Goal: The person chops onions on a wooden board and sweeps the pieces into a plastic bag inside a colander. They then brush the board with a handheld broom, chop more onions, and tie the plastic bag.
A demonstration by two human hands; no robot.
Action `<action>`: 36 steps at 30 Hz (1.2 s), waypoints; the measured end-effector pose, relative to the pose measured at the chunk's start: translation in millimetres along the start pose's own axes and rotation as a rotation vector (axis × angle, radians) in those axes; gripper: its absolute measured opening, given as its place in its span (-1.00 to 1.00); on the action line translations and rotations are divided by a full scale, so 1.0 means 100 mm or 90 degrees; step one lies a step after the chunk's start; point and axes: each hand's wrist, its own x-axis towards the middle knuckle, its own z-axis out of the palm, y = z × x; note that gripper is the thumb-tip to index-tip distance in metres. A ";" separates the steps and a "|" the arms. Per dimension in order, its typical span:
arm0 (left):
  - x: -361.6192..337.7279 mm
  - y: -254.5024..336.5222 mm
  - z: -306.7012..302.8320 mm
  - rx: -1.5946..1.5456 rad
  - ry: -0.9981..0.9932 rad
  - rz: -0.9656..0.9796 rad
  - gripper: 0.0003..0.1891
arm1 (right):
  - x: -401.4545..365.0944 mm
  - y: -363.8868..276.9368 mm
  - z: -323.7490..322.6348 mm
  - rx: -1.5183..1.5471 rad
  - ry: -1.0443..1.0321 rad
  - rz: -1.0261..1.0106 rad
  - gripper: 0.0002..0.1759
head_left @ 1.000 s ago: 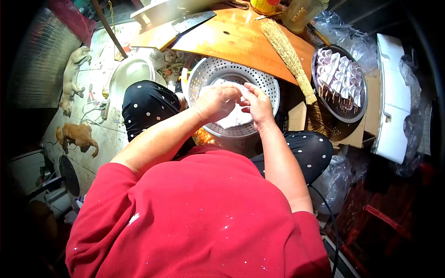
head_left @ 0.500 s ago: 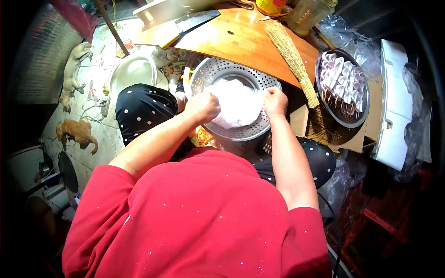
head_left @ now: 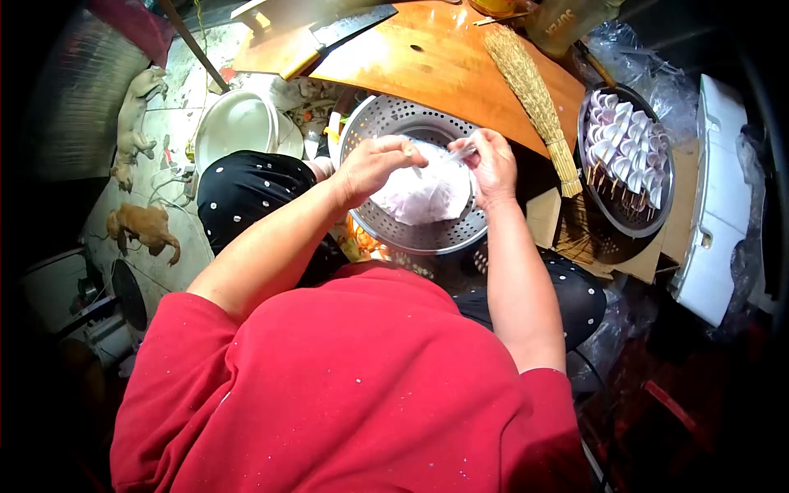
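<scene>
A white plastic bag [head_left: 423, 201] with pale, lumpy contents sits in a perforated metal colander [head_left: 362, 131] between my knees. My right hand [head_left: 496, 171] pinches a gathered end of the bag at its upper right. On the other side, my left hand [head_left: 374, 170] is closed at the bag's upper left edge, thumb and fingers together on the plastic. The bag's top is drawn partly together between the hands. What exactly is inside cannot be made out.
Ahead is a wooden board [head_left: 444, 62] with a cleaver [head_left: 349, 33] and a straw brush [head_left: 534, 107]. At right, a dark perforated bowl [head_left: 629, 222] holds skewered pale pieces beside a white foam box [head_left: 715, 205]. A white basin [head_left: 234, 123] and two dogs [head_left: 144, 230] are left.
My hands have come closer together over the bag. The bag, spread wide before, is now gathered at the top, with a twisted end in my right fingers.
</scene>
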 end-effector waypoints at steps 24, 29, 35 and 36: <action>0.12 -0.38 -0.04 0.292 0.002 -0.116 -0.82 | 0.23 0.31 -0.24 -0.123 -0.064 0.115 -0.76; 0.13 -0.01 0.14 -0.153 0.092 -0.037 -0.85 | -0.20 0.01 -0.01 -0.268 -0.291 0.131 -0.66; 0.16 -0.09 0.30 0.010 0.055 0.031 -0.68 | -0.51 0.13 0.06 -0.206 -0.288 0.164 -0.79; 0.19 -0.11 0.25 0.114 0.037 0.045 -0.56 | -0.52 0.07 0.05 -0.162 -0.252 0.190 -0.78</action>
